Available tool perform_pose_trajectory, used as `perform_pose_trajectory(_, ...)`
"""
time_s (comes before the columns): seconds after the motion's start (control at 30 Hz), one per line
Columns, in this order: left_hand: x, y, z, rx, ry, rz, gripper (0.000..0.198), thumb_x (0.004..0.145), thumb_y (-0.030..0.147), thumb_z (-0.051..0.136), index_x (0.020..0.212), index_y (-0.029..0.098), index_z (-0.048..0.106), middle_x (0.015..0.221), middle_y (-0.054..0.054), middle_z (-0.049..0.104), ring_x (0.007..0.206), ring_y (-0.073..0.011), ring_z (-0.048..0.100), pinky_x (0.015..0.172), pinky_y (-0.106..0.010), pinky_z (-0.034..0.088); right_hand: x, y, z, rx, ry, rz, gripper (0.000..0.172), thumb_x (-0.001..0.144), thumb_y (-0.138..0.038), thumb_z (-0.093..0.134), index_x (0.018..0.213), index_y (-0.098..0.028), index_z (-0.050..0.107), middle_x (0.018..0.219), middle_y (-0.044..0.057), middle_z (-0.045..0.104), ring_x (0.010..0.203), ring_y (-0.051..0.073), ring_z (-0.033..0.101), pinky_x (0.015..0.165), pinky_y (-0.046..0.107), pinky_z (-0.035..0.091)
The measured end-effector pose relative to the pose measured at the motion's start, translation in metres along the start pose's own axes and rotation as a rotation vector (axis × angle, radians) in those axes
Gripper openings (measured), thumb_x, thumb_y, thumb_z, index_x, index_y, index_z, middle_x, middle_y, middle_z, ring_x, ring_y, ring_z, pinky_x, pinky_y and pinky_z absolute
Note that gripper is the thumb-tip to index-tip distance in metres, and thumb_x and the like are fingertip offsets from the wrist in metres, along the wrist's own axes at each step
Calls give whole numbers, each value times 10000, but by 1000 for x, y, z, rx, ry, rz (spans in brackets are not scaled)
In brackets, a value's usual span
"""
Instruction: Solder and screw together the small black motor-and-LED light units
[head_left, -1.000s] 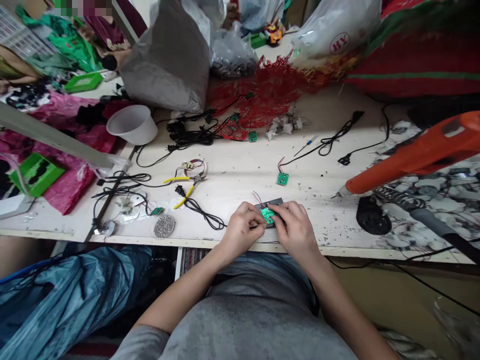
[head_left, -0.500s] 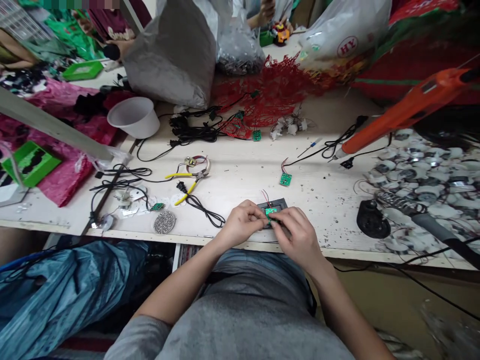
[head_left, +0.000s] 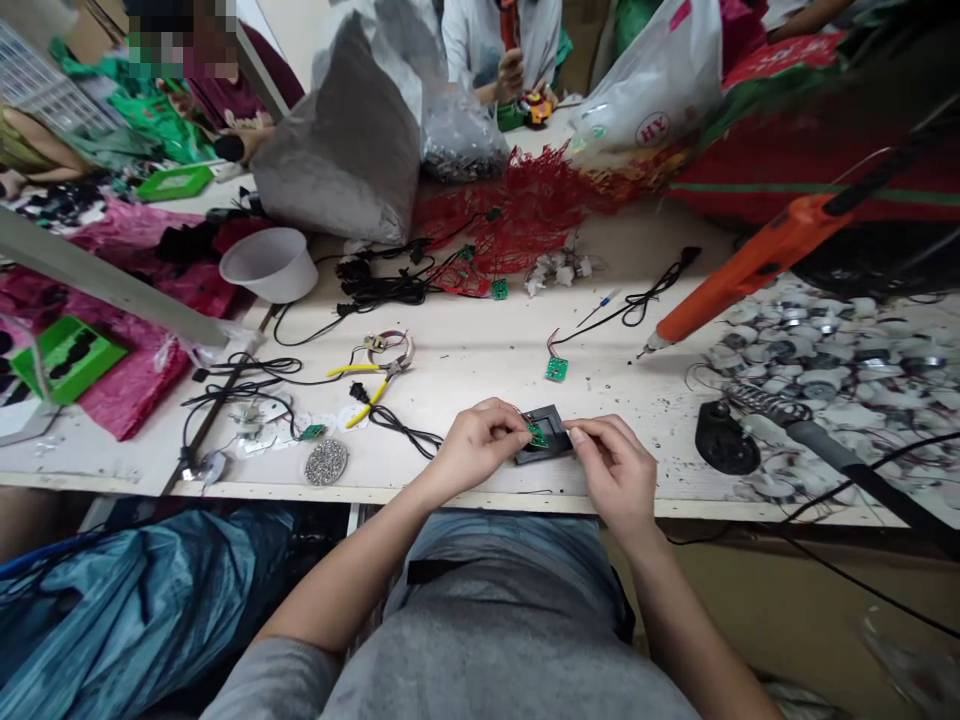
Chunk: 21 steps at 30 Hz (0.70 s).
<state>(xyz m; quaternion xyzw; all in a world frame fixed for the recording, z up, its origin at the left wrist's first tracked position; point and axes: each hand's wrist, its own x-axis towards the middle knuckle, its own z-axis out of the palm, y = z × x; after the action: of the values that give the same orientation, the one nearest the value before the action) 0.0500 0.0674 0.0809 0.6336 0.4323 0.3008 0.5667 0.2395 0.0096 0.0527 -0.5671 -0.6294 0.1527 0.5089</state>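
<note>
Pinched between thumb and finger of my left hand (head_left: 484, 440) is a small green circuit board (head_left: 537, 435), over the left part of a dark grey rectangular fixture (head_left: 553, 440). My right hand (head_left: 619, 468) is closed at the fixture's right edge, thumb and forefinger together; what they hold, if anything, is too small to name. Behind the fixture lies another green board (head_left: 556, 369) with red wires and a black cord. A round dish of small metal parts (head_left: 326, 463) is to the left, near yellow-handled pliers (head_left: 367, 400).
An orange electric screwdriver (head_left: 742, 270) hangs at the right. Below it are a black round stand (head_left: 726, 438), a soldering iron (head_left: 840, 455) and a pile of white motors (head_left: 832, 370). A white bowl (head_left: 270, 264) and red wires (head_left: 517, 210) are farther back.
My right hand has moved right, off the board, to the fixture's right edge. The board stays in my left hand. The view has shifted slightly, and the screwdriver hangs lower and further left.
</note>
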Motion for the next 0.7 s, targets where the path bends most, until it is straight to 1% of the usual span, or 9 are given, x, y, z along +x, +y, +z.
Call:
perform_pose_trajectory(0.1,7,2,-3,-146,-38,-148,208,757,342,741,793,143,692,974,-73,709,634,-105,614,623,-257,506,-4,5,-9,-3,66,77,150,962,-261,578,906,-211,708,818,23,680,730,153,642,623,266,509)
perform_pose_trajectory(0.17,11,3,-4,-172,-41,-218,256,736,373,765,800,139,683,947,-76,734,585,-92,606,591,-239,483,-9,7,-17,-6,104,120,177,955,-302,584,885,-212,719,815,31,693,736,165,651,623,273,514)
perform_pose_trajectory(0.3,18,11,-7,-153,-40,-239,318,712,423,783,780,139,656,885,-73,756,538,-77,590,553,-216,456,-23,13,-37,-27,227,188,206,934,-351,607,865,-197,726,813,47,704,732,170,649,614,278,505)
perform_pose_trajectory(0.4,21,28,-18,-111,-55,-184,342,716,452,776,783,144,643,858,-72,763,527,-76,582,530,-207,452,-32,24,-61,-31,462,310,236,884,-408,673,863,-177,715,774,50,690,633,155,611,557,280,479)
perform_pose_trajectory(0.47,24,48,-26,-76,-70,-109,328,736,442,765,791,144,640,846,-73,765,522,-75,577,519,-203,450,-36,33,-79,1,674,392,269,809,-440,758,828,-184,679,691,26,648,530,138,571,493,275,456)
perform_pose_trajectory(0.53,31,69,-30,-48,-104,-31,304,751,418,759,798,142,641,833,-69,764,514,-71,573,505,-197,443,-36,39,-95,30,814,412,337,706,-432,850,833,-219,622,638,-11,599,462,129,543,442,270,445)
perform_pose_trajectory(0.6,42,88,-23,-29,-195,-15,277,752,388,760,798,140,648,805,-58,760,496,-64,567,481,-185,425,-33,42,-105,28,848,381,464,648,-409,893,965,-243,598,677,-22,599,496,142,575,445,268,466)
perform_pose_trajectory(0.67,54,98,-2,-12,-336,-89,219,755,325,754,787,133,654,761,-49,750,468,-60,562,454,-176,402,-26,43,-110,-5,820,330,624,656,-412,886,1170,-234,580,745,-9,623,553,155,603,462,269,479)
perform_pose_trajectory(0.7,60,100,13,0,-408,-150,176,762,280,741,775,128,655,737,-45,741,454,-58,560,445,-173,393,-22,43,-111,-48,783,300,655,693,-430,857,1243,-219,571,781,8,641,580,161,613,476,273,484)
